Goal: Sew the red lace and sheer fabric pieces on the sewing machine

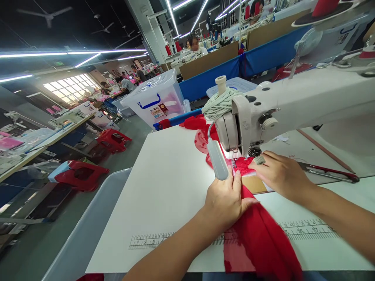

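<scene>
A length of red fabric (263, 230) runs from the table's front edge up under the presser foot (233, 163) of a white sewing machine (304, 101). My left hand (224, 197) grips the fabric just in front of the foot, its fingers closed on it and the thumb to the right. To the right of the needle, my right hand (278, 171) holds the lacy part of the same red fabric, its fingertips partly hidden behind the machine's tension knob. A small grey lamp (218, 160) on a bent neck hangs left of the needle. More red fabric lies behind the foot.
Red-handled thread snips (331, 171) and a brown stick (325, 150) lie right of my right arm. A ruler scale (149, 241) marks the white table's (140, 203) front. Left stand red stools (84, 175); beyond are a clear plastic box (161, 97) and co-workers.
</scene>
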The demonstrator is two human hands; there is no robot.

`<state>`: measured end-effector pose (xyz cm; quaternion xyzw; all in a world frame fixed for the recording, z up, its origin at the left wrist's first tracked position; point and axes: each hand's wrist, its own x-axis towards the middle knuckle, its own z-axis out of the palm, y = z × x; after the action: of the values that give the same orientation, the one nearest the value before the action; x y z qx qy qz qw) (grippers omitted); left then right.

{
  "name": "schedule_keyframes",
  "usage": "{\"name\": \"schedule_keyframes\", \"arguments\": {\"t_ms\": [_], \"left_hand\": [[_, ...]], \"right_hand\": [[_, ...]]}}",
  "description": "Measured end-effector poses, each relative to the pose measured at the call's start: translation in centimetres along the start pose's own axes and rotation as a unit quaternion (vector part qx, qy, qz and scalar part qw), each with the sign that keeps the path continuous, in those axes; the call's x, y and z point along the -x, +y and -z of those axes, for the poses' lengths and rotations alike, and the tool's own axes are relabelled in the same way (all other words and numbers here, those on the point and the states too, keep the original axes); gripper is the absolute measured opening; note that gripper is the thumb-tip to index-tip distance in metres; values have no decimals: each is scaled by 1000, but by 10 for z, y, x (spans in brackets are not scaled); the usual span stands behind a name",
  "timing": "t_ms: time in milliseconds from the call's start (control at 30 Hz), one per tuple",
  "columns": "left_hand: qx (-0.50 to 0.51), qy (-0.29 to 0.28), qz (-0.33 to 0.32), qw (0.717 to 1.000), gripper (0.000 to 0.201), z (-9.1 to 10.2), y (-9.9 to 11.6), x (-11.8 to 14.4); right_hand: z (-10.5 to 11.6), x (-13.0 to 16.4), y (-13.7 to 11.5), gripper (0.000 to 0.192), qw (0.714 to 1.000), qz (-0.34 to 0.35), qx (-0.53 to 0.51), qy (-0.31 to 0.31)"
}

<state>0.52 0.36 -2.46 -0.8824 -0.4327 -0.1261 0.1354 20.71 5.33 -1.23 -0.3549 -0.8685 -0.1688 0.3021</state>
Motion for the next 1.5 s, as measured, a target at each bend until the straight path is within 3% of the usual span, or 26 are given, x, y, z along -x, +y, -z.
{"name": "schedule_keyframes", "arguments": {"t_ms": [100,267,600,1000,1500], "left_hand": [[2,1,8,1000,79,1,0,-2],[28,52,15,998,86,8,3,-6],[36,57,-7,998,91,14,8,-2],[33,46,11,998,85,10,4,-5],[6,-31,9,999,73,18,6,-1]], "right_hand": [[0,2,-1,30,1000,3,-6,0],[-1,8,-5,33,991,77,-110,-21],[-2,12,-7,36,989,73,-129,-27],[-6,10,-5,31,991,65,-117,-24],[-7,10,-2,30,990,59,-124,-30]]}}
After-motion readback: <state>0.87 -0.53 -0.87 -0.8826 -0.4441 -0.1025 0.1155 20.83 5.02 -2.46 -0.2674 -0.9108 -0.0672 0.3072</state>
